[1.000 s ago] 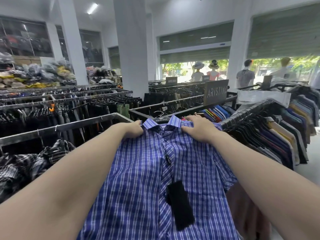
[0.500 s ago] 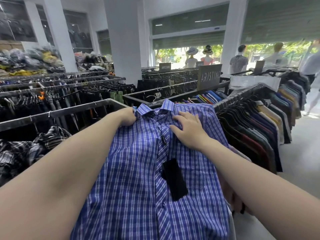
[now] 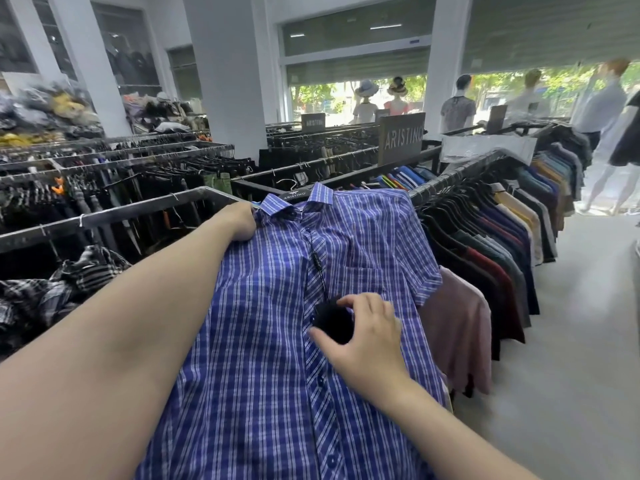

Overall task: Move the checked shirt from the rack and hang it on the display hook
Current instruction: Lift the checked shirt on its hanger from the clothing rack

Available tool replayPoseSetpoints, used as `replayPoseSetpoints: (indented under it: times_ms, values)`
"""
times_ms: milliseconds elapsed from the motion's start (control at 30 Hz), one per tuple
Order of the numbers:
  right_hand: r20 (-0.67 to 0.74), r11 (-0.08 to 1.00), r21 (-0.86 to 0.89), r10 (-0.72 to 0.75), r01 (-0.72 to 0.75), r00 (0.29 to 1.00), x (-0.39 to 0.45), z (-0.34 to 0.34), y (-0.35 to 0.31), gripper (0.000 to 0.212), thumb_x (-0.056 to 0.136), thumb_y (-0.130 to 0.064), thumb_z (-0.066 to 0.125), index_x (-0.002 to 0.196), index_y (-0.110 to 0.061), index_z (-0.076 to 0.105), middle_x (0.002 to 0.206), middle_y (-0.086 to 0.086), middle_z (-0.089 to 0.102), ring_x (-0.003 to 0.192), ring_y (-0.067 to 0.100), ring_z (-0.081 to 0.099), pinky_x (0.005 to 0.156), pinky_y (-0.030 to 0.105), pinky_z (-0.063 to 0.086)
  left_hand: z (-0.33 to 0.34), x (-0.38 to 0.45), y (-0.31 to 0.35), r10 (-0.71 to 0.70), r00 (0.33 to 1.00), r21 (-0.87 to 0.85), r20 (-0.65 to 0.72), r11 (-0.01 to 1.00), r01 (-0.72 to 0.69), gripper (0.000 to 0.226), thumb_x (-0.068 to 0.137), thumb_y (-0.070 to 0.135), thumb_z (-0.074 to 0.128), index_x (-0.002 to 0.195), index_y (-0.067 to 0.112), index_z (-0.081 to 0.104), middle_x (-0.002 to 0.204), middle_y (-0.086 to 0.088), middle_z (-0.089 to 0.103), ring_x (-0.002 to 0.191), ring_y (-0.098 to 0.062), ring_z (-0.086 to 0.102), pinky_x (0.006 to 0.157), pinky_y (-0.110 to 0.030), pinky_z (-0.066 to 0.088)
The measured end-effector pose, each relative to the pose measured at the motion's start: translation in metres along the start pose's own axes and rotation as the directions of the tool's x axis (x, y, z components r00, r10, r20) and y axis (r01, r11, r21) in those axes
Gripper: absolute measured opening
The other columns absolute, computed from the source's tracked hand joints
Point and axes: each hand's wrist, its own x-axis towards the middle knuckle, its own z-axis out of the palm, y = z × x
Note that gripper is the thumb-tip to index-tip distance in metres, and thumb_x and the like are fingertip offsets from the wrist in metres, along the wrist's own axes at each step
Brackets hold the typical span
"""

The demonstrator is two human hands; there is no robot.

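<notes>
Checked shirt (image 3: 270, 341) on a black hanger (image 3: 294, 195), held out in front of the person, collar end toward the rack (image 3: 450, 174) of hung polo shirts. Hanger hook hidden. Left hand (image 3: 242, 220) grasps the shirt's shoulder just beside the collar, fingers clenched into the cloth. Right hand (image 3: 367, 334) lies lower on the shirt front; thumb and fingers curl round the black tag (image 3: 334, 323) on its cord

A grey ARISTINO sign (image 3: 401, 136) is seen at one o'clock, and a white pillar (image 3: 225, 74) at eleven. Dressed mannequins (image 3: 458, 110) are stood by the windows towards two o'clock. Bagged clothes (image 3: 45, 109) are piled at ten, and a pink shirt (image 3: 457, 327) is hung at three.
</notes>
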Motion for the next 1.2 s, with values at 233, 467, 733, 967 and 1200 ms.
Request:
replayPoseSetpoints:
  times_ms: [233, 467, 733, 967, 1200]
  values:
    - [0.146, 0.968, 0.206, 0.117, -0.145, 0.982, 0.001, 0.003, 0.005, 0.056, 0.076, -0.060, 0.072, 0.117, -0.030, 0.047, 0.112, -0.014, 0.047, 0.105, 0.008, 0.048, 0.086, 0.021, 0.042, 0.003, 0.002, -0.001, -0.009, 0.999, -0.022, -0.038, 1.000, 0.008, 0.019, 0.092, 0.008, 0.045, 0.101, 0.007, 0.061, 0.116, -0.020, 0.065, 0.105, -0.037, 0.059, 0.088, -0.039, 0.048]
    - [0.110, 0.954, 0.258, 0.131, -0.155, 0.985, 0.005, -0.005, 0.001, 0.028, 0.086, -0.044, 0.066, 0.108, -0.027, 0.063, 0.100, -0.013, 0.063, 0.087, 0.003, 0.060, 0.072, 0.018, 0.048, 0.004, 0.001, -0.002, -0.001, 0.999, -0.047, -0.047, 0.999, -0.001, 0.019, 0.092, 0.010, 0.045, 0.102, 0.009, 0.061, 0.117, -0.019, 0.066, 0.105, -0.037, 0.059, 0.087, -0.039, 0.048]
    - [0.217, 0.606, 0.731, 0.230, -0.314, 0.949, 0.011, -0.040, -0.010, 0.025, 0.100, -0.019, 0.057, 0.083, -0.014, 0.075, 0.075, 0.005, 0.077, 0.062, 0.024, 0.071, 0.052, 0.035, 0.052, 0.007, 0.006, -0.004, 0.024, 0.998, -0.048, -0.054, 0.999, -0.027, 0.013, 0.093, 0.010, 0.047, 0.087, 0.020, 0.054, 0.116, -0.017, 0.067, 0.088, -0.027, 0.051, 0.076, -0.033, 0.038]
    - [0.478, 0.040, 0.871, 0.167, -0.490, 0.863, -0.003, -0.054, -0.005, 0.026, 0.102, -0.010, 0.049, 0.107, -0.001, 0.073, 0.105, 0.028, 0.074, 0.093, 0.040, 0.074, 0.066, 0.041, 0.061, 0.010, 0.008, -0.006, 0.031, 0.998, -0.026, -0.052, 0.999, -0.032, 0.018, 0.092, 0.009, 0.047, 0.080, 0.018, 0.056, 0.110, -0.015, 0.068, 0.087, -0.028, 0.053, 0.075, -0.034, 0.040]
    - [0.588, -0.126, 0.808, 0.093, -0.576, 0.804, -0.019, -0.043, 0.011, 0.029, 0.103, -0.002, 0.040, 0.125, 0.003, 0.058, 0.114, 0.030, 0.071, 0.105, 0.044, 0.070, 0.074, 0.043, 0.061, 0.009, 0.008, -0.006, 0.027, 0.998, -0.037, -0.050, 0.999, -0.029, 0.014, 0.093, 0.009, 0.048, 0.093, 0.017, 0.060, 0.117, -0.017, 0.067, 0.107, -0.036, 0.059, 0.081, -0.034, 0.041]
